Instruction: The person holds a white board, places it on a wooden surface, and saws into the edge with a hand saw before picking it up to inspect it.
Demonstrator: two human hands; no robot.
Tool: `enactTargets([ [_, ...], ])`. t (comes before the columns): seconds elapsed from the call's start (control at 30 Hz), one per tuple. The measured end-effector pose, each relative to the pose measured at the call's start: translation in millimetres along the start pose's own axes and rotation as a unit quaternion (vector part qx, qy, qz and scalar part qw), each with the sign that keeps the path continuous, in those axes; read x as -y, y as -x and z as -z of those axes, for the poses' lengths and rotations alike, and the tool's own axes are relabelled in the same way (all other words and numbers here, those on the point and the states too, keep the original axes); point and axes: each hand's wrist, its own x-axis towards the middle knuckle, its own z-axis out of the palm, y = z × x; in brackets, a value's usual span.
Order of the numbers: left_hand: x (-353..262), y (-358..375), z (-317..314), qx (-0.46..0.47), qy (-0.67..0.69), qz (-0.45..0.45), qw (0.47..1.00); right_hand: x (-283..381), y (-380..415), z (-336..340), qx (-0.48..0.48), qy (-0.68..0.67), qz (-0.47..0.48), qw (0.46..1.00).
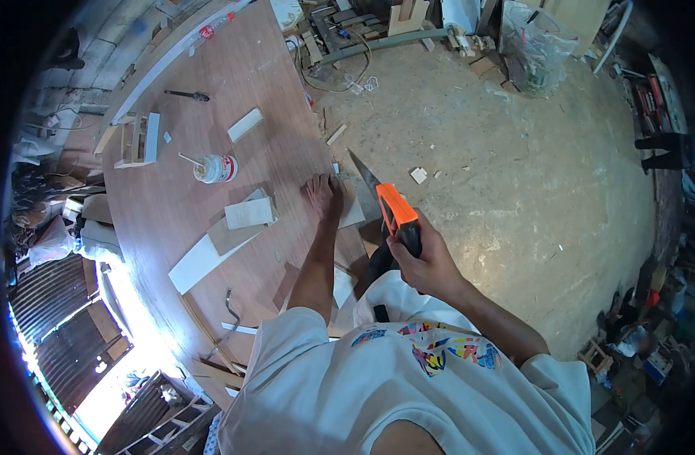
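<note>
My right hand (427, 262) is wrapped around the orange and black handle of a handsaw (396, 208). The blade points away from me, past the table's edge and over the floor. My left hand (324, 196) lies palm down at the table's right edge, its fingers apart and slightly bent. Beside it, a pale flat board piece (352, 208) sticks out at the edge; how far it runs beneath the hand is hidden. Left of that hand, a small white block (249, 213) rests by a longer white-faced wood piece (199, 262).
On the wooden table (287, 91) stand a jar with a stick (215, 168), a white strip (246, 125), a dark-handled tool (188, 95) and a small wooden frame (139, 140). Offcuts (418, 175) dot the concrete floor. A plastic bag (541, 49) stands at the back.
</note>
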Motion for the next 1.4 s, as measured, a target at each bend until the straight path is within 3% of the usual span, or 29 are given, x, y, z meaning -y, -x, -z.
enactTargets([
  [0.17,12.2,0.3,-12.5,0.008,-0.023,-0.016,1.0,30.4,-5.2,-7.3,0.034,0.023,0.01,0.999],
  [0.27,18.1,1.7,-17.0,0.002,-0.012,-0.013,1.0,35.4,-10.2,-16.5,0.07,-0.02,-0.035,0.997],
  [0.33,17.7,1.6,-13.8,0.001,-0.012,-0.016,1.0,28.8,-15.1,-24.2,0.063,-0.005,0.027,0.998],
  [0.47,7.4,-0.9,0.4,0.005,0.017,-0.009,1.0,27.8,-22.3,-34.4,0.058,-0.02,0.062,0.996],
  [0.53,0.4,-1.3,4.0,0.006,0.011,-0.014,1.0,41.2,-23.6,-36.7,0.064,-0.092,-0.018,0.994],
  [0.63,-0.6,0.0,-1.6,-0.016,0.035,-0.002,0.999,54.4,-36.0,-43.0,0.057,-0.142,-0.053,0.987],
  [0.77,-8.0,6.3,-12.3,-0.008,0.037,-0.02,0.999,71.0,-60.4,-48.5,0.083,-0.139,-0.046,0.986],
  [0.83,-0.7,12.1,-7.9,-0.005,0.037,-0.026,0.999,81.7,-71.5,-50.0,0.134,-0.133,-0.093,0.978],
  [0.97,6.3,13.8,-6.6,-0.002,0.043,-0.039,0.998,97.3,-82.0,-51.6,0.121,-0.089,-0.133,0.98],
  [1.4,24.9,12.3,-33.4,0.004,0.035,-0.042,0.998,124.2,-116.5,-65.9,0.1,-0.068,-0.146,0.982],
])
